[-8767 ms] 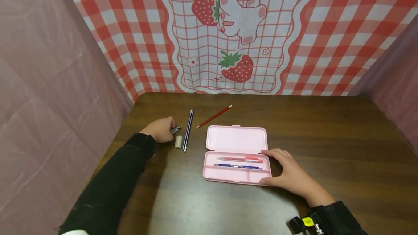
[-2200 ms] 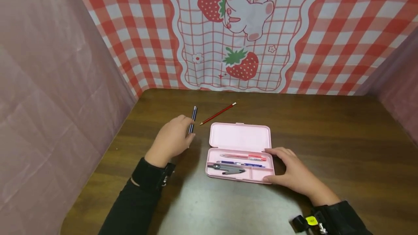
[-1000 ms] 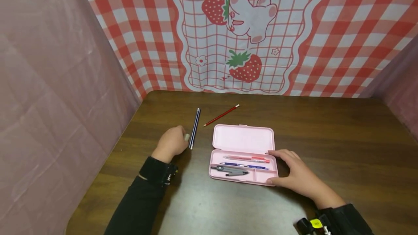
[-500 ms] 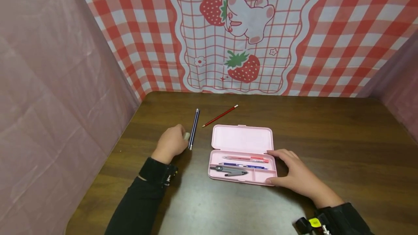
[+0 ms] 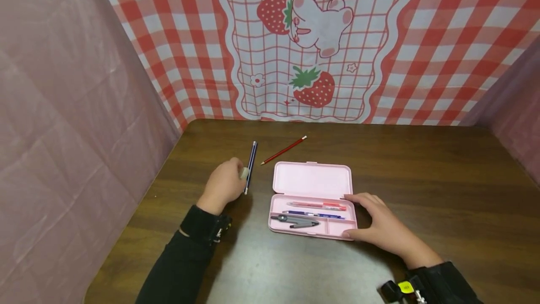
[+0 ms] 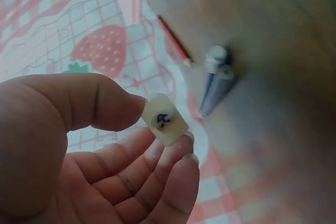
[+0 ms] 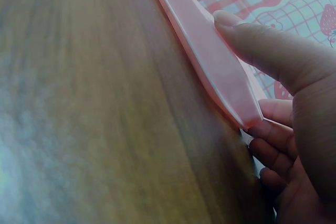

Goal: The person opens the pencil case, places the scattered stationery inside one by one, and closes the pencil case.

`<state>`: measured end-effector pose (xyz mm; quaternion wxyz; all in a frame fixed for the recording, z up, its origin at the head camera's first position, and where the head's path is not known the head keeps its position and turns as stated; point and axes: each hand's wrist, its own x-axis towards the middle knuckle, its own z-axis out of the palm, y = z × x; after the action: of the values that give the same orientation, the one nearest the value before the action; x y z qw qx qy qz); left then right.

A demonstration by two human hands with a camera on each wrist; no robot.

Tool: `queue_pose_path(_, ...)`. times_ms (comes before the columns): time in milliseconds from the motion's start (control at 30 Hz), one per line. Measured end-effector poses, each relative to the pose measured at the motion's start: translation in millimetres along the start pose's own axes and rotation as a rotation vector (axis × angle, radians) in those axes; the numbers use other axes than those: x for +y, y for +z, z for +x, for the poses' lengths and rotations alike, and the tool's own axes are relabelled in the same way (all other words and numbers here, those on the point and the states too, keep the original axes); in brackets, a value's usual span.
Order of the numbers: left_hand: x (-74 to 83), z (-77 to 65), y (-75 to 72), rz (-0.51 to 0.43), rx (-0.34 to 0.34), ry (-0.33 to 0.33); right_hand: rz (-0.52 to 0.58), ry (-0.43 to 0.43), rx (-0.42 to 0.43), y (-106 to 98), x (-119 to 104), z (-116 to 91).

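My left hand [image 5: 223,183] pinches a small cream eraser [image 6: 165,120] between thumb and fingertips, beside the dark blue striped pencils [image 5: 251,163]. A small black mark shows on the eraser in the left wrist view. My right hand [image 5: 381,229] grips the right end of the open pink pencil case [image 5: 312,178], thumb on the near side and fingers at the far corner. Inside the case lie a red pen [image 5: 317,206], a blue pen [image 5: 313,215] and, in the front left compartment, a grey drawing compass [image 5: 295,221].
A red pencil [image 5: 283,150] lies slanted behind the case, its tip toward the blue pencils. The wooden table [image 5: 430,177] ends at a red checked cloth [image 5: 185,60] behind. Pink drapes [image 5: 76,107] hang at both sides.
The compass has gone from my left hand into the case. My left hand has since picked up the eraser and moved it slightly up and right. The right hand keeps its hold.
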<state>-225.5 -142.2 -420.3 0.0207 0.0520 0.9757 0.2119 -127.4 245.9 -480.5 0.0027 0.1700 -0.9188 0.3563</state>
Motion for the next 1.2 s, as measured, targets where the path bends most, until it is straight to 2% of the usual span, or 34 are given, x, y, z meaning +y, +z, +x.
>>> queue_pose_path(133,10.5,-3.2,-10.1,-0.066,0.03,0.022,0.0,-0.007,0.005,-2.8,-0.1,0.7)
queue_pose_path(267,24.9,-12.7,-20.0,-0.137,0.051,0.067,-0.002,-0.011,0.007,-3.9,-0.2,1.1)
queue_pose_path(400,41.9,-25.2,-16.9,-0.14,0.057,0.186,-0.007,-0.026,0.014,-1.5,0.3,1.8)
queue_pose_path(533,65.5,-35.2,-3.6,-0.055,0.031,0.318,-0.005,-0.03,0.019,0.9,2.4,1.2)
queue_pose_path(733,106.9,-42.2,18.8,0.031,-0.092,0.411,-0.005,-0.015,0.022,4.4,6.1,-3.1)
queue_pose_path(867,128.6,-47.2,31.6,0.109,-0.143,0.501,-0.004,-0.044,0.033,6.1,5.6,-3.8)
queue_pose_path(1067,152.9,-50.6,47.9,0.314,-0.237,0.668,-0.02,-0.08,0.045,4.2,2.0,-4.0)
queue_pose_path(1200,160.9,-52.0,56.5,0.421,-0.254,0.791,-0.017,-0.115,0.057,4.5,3.4,-3.3)
